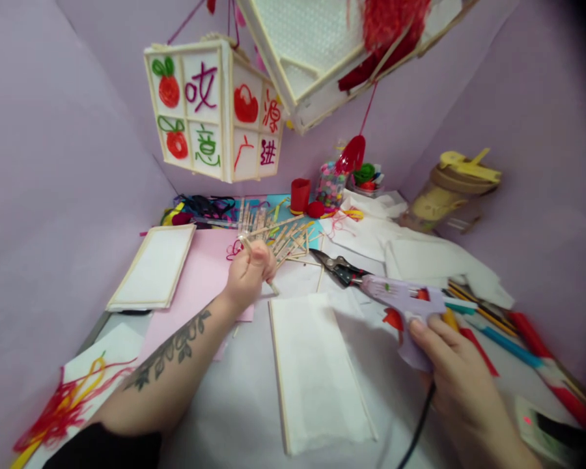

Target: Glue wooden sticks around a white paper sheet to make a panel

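Observation:
My left hand (248, 270) is closed in a pinch on a thin wooden stick (254, 262), held just above the pink paper (200, 273) near a pile of wooden sticks (283, 238). My right hand (461, 384) grips a pale purple hot glue gun (405, 296), its nozzle pointing left; its black cord runs down toward me. Between the hands lies a white paper panel (317, 374) edged with sticks along its left side.
Metal snips (339, 266) lie by the glue gun's tip. A finished framed panel (153, 267) lies at left. Two paper lanterns (215, 111) hang overhead. Pencils and markers (498, 326), a red cup (300, 194), a bead jar (329, 185) and white paper scraps crowd the back and right.

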`<state>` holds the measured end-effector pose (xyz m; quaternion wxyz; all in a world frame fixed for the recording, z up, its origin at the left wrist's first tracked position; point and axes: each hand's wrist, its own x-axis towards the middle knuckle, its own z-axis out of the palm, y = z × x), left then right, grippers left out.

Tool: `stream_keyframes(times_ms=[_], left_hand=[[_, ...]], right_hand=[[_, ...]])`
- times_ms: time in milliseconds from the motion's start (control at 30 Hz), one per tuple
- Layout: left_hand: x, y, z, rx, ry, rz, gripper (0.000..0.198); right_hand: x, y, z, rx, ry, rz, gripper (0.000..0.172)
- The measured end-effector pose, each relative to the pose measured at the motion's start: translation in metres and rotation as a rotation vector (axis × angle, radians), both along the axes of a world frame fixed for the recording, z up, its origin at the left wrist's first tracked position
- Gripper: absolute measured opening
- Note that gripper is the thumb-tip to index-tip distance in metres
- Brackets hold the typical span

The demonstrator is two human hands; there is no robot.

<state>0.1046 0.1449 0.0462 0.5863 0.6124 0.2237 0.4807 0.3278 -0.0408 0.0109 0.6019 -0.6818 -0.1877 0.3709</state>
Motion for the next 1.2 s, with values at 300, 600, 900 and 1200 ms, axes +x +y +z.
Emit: stream_keyframes(times_ms=[300, 600, 900, 1200], left_hand=[[-0.001, -0.001, -0.010, 0.040, 0.061, -0.144, 0.048], [-0.005, -0.003, -0.018, 0.136, 0.290, -0.134, 0.048], [0.022, -0.067, 0.019, 0.183, 0.986, -0.499, 0.026], [0.035, -0.082, 0.008, 0.230, 1.111, -0.571, 0.022]], right_hand=[[-0.003, 0.003, -0.002, 0.015, 0.019, 0.020, 0.040], [-0.008, 0.008, -0.002, 0.065, 0.037, 0.018, 0.039], [-0.018, 0.010, 0.003, 0.291, 0.043, 0.026, 0.030], [-0.013, 0.003, -0.009, 0.171, -0.166, 0.138, 0.020]])
